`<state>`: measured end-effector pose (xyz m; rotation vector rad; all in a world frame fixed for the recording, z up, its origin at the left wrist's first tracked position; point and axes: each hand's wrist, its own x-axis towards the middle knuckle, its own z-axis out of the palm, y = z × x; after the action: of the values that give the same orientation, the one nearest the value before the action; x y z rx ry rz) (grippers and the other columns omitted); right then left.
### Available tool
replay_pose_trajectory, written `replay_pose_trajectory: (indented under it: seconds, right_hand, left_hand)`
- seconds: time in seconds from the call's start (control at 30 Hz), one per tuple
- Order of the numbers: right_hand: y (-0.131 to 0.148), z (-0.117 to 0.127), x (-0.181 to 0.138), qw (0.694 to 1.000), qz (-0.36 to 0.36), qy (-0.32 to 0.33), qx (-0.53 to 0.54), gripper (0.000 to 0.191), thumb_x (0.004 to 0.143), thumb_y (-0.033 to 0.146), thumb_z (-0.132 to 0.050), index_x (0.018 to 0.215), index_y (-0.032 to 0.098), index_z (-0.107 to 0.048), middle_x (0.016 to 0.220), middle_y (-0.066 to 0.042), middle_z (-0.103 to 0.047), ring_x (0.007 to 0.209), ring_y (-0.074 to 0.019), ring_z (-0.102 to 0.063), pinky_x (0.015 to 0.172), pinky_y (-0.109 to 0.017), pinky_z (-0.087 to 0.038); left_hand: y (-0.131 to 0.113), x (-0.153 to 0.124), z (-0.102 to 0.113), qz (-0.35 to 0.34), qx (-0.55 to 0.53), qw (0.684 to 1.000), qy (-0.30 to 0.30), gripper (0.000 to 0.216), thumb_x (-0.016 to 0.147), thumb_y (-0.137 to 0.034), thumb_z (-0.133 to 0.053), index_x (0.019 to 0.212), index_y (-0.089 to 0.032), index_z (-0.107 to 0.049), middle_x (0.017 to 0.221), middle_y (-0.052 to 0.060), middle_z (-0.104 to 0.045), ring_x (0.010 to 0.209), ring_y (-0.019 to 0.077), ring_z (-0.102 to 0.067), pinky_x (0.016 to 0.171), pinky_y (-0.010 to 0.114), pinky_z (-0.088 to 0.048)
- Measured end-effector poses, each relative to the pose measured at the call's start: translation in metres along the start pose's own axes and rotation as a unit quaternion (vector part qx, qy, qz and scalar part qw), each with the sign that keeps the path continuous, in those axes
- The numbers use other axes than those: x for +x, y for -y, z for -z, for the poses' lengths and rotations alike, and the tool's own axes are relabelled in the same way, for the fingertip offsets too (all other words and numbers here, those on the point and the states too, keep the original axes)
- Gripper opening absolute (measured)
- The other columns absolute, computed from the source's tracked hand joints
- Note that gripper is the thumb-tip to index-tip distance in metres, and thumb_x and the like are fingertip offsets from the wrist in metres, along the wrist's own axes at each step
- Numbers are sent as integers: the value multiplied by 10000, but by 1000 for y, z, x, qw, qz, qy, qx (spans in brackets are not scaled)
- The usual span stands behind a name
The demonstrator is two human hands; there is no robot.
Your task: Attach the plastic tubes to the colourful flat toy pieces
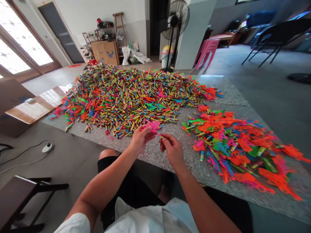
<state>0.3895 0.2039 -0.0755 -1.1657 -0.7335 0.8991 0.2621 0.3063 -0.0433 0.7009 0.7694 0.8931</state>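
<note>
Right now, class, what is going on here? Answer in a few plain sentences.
A seated person's left hand holds a pink plastic piece; the right hand pinches a small stick just beside it. Ahead on the speckled mat lies a big heap of small multicoloured tubes, with a pile of flat bright plastic pieces to the right.
</note>
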Motion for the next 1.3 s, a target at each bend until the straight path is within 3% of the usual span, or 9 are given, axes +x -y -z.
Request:
replay_pose_trajectory:
  seconds: [0.4,0.6,0.87,1.03,1.1,1.17,1.3]
  right_hand:
    - [6,11,8,999,-16,11,28,348,857,469,-763,1060,187,-747,794,-17,-731,567,-132,-630,529,-280,-522]
    - [12,13,7,999,-17,22,27,316,848,449,-768,1027,189,-755,769,-14,-732,549,-133,-629,523,-281,-524]
    - [6,10,11,994,-64,-23,82,349,782,446,-814,1017,198,-746,769,-15,-745,572,-137,-656,553,-270,-549]
    - [-4,20,9,993,-95,-34,61,313,766,423,-769,981,199,-730,731,-1,-720,552,-144,-639,516,-268,-541]
    - [-4,43,15,993,-97,-65,-3,283,751,414,-749,924,190,-728,683,4,-692,526,-153,-621,476,-272,-524]
    - [3,78,27,983,-72,-163,-44,279,726,408,-735,895,187,-717,643,14,-666,498,-152,-596,443,-265,-498]
    - [37,165,61,921,37,-387,-15,394,669,433,-725,971,180,-707,710,12,-696,481,-128,-565,412,-241,-452]
  left_hand:
    - [2,-7,-3,-17,42,999,6,507,657,-392,-976,938,-182,-611,809,17,-762,732,168,-770,692,263,-620]
    - [5,-9,1,15,32,999,7,521,650,-385,-980,940,-188,-595,824,7,-756,752,171,-783,687,251,-620]
    - [11,-11,4,-95,159,983,4,547,690,-528,-946,921,-185,-589,789,14,-739,690,164,-746,709,308,-634]
    - [24,2,18,-77,237,968,33,496,779,-536,-866,1055,-192,-639,931,46,-754,818,192,-761,749,326,-629]
    - [31,13,33,-85,324,942,34,472,844,-521,-793,1160,-201,-651,1050,85,-764,911,232,-767,771,364,-631]
    - [39,25,50,-150,444,883,21,376,897,-456,-727,1174,-207,-676,1142,111,-761,1035,270,-750,892,439,-627]
    - [50,47,73,-304,659,681,97,293,962,-306,-631,1227,-242,-739,1438,123,-676,1432,322,-557,1244,542,-419]
